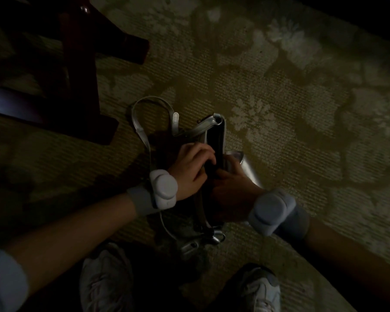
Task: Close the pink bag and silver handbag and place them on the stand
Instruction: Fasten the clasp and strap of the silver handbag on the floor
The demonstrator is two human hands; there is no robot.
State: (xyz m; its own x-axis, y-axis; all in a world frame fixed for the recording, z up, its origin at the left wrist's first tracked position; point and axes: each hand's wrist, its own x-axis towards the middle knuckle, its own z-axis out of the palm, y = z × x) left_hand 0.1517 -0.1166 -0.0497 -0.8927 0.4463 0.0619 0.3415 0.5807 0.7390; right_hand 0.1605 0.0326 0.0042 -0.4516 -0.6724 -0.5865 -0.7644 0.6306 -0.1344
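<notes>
Patterned carpet (279,91) w/ dark wooden stand (77,70) upper left; silver handbag (214,136) sits on the carpet just ahead of the white shoes (106,278), mouth gaping, strap (140,122) looped toward the stand; pink bag not in view. Left hand (191,170) curls fingers over the near rim, right hand (232,185) grips the opposite side, tho shadow hides its fingertips. Best bet imo: keep both rims pulled level & taut, tuck strap clear of the opening, then run the closure end to end.

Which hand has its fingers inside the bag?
The left hand: its fingertips curl into the dark opening of the silver handbag. The right hand grips the bag's outer side instead.
</notes>
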